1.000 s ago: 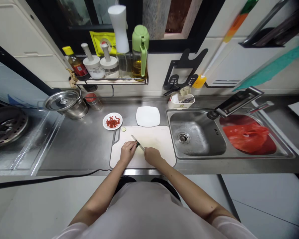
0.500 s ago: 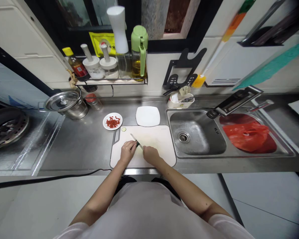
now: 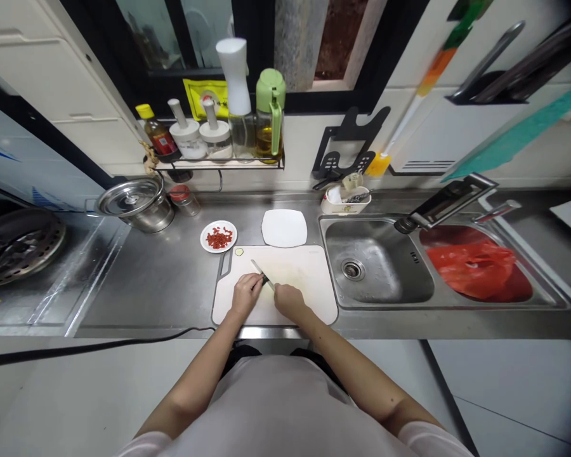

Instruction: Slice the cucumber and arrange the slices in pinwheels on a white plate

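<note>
My right hand [image 3: 289,299] is closed round the handle of a small knife [image 3: 257,266], whose blade points to the far left over the white cutting board [image 3: 309,279]. Pinched in the fingers of my left hand [image 3: 247,293] is a short dark green cucumber piece [image 3: 265,279], mostly hidden by the fingers and right beside the blade. Whether the blade cuts into it I cannot tell. A pale round cucumber slice [image 3: 238,252] lies at the board's far left corner. Behind the board sit a white square plate [image 3: 284,228] and a small white plate [image 3: 203,241] with chopped red bits [image 3: 219,238].
To the right is a steel sink [image 3: 385,279], with a red plastic bag [image 3: 476,270] in its second basin under the faucet [image 3: 447,200]. A lidded pot [image 3: 143,209] and a red-capped jar [image 3: 184,202] stand at left. Above, a rack [image 3: 219,164] carries bottles. A black cable [image 3: 124,343] runs along the front edge.
The whole view has shifted slightly, so the counter sits a little lower in it. Both hands keep their grips and stay at nearly the same place on the board.
</note>
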`<state>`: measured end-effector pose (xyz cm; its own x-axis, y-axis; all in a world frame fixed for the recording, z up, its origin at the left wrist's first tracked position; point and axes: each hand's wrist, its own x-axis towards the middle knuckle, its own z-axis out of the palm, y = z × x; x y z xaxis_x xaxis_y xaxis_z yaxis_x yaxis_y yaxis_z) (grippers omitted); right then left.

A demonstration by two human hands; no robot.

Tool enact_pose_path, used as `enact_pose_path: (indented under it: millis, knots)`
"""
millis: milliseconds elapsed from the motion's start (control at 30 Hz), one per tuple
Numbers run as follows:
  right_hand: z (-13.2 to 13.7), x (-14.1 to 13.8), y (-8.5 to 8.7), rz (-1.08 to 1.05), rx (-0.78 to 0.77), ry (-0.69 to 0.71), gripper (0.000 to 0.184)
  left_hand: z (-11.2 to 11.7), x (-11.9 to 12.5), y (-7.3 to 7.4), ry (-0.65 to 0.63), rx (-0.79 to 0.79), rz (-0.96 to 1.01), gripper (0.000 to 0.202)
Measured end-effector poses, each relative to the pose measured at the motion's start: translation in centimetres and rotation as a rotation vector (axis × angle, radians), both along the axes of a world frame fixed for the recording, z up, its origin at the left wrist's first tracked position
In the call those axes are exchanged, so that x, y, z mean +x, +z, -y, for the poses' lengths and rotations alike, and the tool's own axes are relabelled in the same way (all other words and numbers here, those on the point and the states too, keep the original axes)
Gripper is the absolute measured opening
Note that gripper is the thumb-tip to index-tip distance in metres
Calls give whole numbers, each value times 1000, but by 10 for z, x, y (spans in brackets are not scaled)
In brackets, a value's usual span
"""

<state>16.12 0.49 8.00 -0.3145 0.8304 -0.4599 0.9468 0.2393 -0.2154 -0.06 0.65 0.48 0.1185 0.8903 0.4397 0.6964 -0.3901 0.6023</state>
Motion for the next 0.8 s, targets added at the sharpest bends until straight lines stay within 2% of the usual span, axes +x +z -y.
enact_pose_path:
  millis: [367,800]
  knots:
    - [16,16,0,49,-38,-42,30,1,4,3,4,0,14,19]
    - [0,6,1,27,-15,-21,30,0,6,2,5,0,33,21]
